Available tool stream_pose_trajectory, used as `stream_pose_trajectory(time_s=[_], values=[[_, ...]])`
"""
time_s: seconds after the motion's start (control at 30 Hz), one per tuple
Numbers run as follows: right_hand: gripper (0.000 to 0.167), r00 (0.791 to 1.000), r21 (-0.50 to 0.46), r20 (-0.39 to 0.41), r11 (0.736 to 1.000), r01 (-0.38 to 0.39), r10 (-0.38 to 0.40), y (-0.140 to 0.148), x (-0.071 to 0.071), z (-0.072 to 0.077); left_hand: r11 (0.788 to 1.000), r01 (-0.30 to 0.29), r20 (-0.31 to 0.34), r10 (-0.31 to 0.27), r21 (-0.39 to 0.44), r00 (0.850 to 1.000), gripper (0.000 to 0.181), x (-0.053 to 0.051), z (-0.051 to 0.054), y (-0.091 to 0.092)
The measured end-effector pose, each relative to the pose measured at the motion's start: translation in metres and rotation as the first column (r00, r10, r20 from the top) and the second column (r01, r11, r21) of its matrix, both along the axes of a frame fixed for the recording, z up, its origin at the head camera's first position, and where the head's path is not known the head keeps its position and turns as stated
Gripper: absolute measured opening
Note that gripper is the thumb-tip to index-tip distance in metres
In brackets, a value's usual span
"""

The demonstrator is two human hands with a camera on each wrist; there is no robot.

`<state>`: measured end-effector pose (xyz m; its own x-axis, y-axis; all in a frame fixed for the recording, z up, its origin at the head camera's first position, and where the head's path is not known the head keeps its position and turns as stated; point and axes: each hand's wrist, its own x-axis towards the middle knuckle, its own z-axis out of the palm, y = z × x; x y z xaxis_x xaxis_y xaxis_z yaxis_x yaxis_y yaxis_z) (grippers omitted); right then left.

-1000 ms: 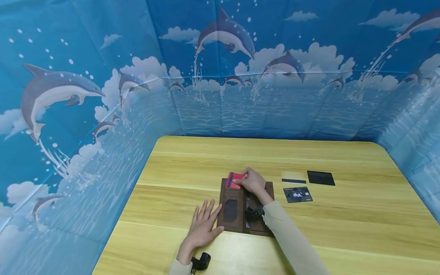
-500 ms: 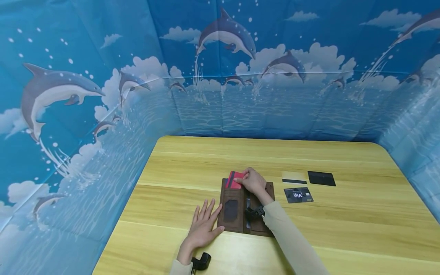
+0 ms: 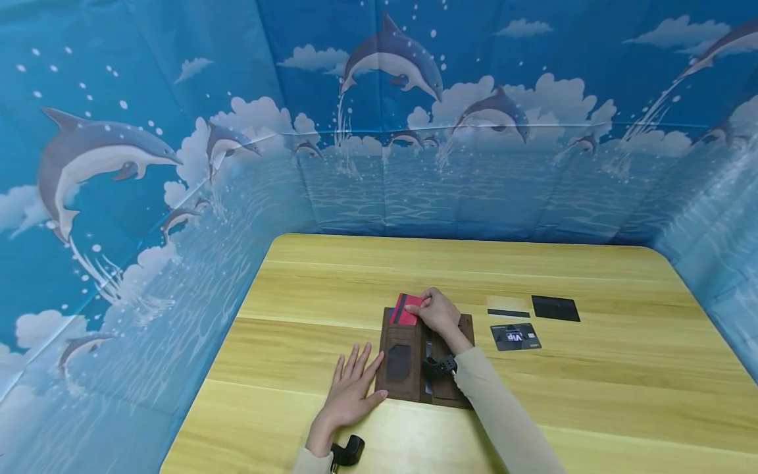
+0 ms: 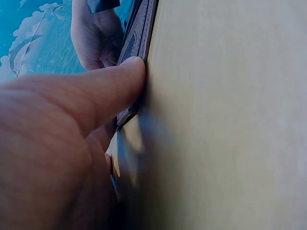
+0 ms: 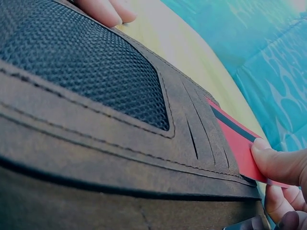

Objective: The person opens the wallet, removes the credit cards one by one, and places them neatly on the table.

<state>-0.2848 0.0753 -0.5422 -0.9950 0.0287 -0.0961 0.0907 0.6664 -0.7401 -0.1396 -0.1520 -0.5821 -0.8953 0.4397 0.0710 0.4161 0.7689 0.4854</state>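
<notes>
A brown wallet point(image 3: 391, 388) lies unfolded on the table, with a dark mesh window point(image 5: 86, 62) on its left half. My right hand point(image 3: 439, 312) pinches a red card point(image 3: 405, 315) with a dark stripe at the wallet's upper left; in the right wrist view the lower end of the red card point(image 5: 235, 143) sits in the wallet's slots. My left hand point(image 3: 348, 397) rests with spread, straight fingers at the wallet's left edge; its thumb point(image 4: 115, 84) touches the wallet's lower corner in the left wrist view.
Right of the wallet lie a pale card with a dark stripe point(image 3: 508, 307), a black card point(image 3: 555, 308) and a dark grey "Vip" card point(image 3: 515, 337). A blue dolphin-printed curtain point(image 3: 414, 184) stands behind the wooden table point(image 3: 592, 395) and along its sides.
The red card has shifted slightly up and to the right in my right hand, more of it showing above the wallet. My left hand stays in place.
</notes>
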Motion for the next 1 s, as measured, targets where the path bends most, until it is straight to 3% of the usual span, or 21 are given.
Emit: stream_pose_trajectory(time_s=[0.53,1.0], values=[[0.044,0.997,0.006,0.032,0.997,0.073,-0.073,0.0,-0.0023,0.0009,1.0,-0.006,0.012,0.006,-0.004,1.0,0.068,0.0015,0.0044,0.0007],[0.044,0.994,-0.082,0.007,0.991,0.107,-0.107,0.0057,-0.0044,-0.002,1.0,-0.005,-0.008,0.005,0.0,1.0,0.067,0.0012,0.0026,0.001]])
